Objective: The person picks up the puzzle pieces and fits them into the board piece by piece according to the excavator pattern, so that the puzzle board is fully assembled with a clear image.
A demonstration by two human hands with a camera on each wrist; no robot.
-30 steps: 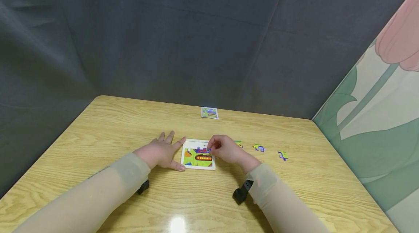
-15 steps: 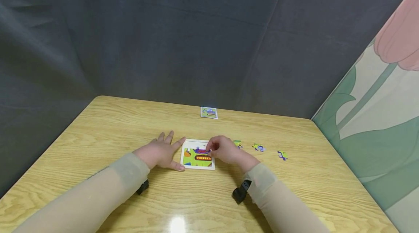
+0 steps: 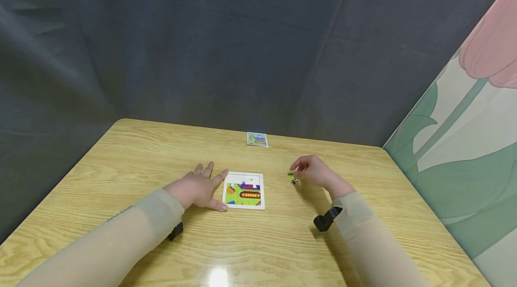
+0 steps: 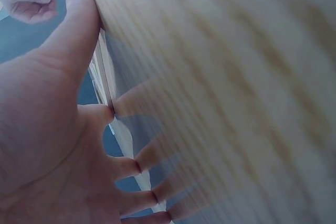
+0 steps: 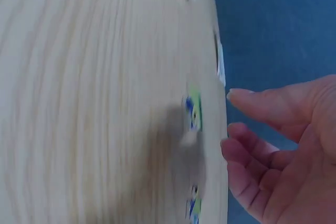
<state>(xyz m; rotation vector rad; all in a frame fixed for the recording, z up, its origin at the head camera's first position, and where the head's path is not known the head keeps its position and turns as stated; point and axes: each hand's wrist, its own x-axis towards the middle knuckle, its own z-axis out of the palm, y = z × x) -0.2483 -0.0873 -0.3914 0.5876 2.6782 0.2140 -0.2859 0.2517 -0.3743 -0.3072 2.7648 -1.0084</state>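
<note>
A white-framed jigsaw tray (image 3: 263, 192) lies flat on the table, its lower part filled with pieces picturing an orange-and-red track on green. Along its upper part a white strip of bare base shows. My left hand (image 3: 199, 188) rests spread on the table, thumb and forefinger touching the tray's left side. Its fingers are straight in the left wrist view. My right hand (image 3: 316, 172) hovers over a green and yellow puzzle piece (image 3: 291, 178). In the right wrist view the thumb (image 5: 252, 103) and curved fingers stand apart with nothing between them, above the tabletop.
A small picture card (image 3: 257, 139) showing a similar vehicle lies near the table's back edge. Another puzzle piece (image 5: 194, 205) shows low in the right wrist view. A dark curtain (image 3: 242, 45) hangs behind the wooden table (image 3: 161, 143); a flowered cloth is at the right.
My right hand has left the tray's right side and moved right to the loose pieces, covering some. A blue-and-red piece now sits at the tray's right. My left hand stays put.
</note>
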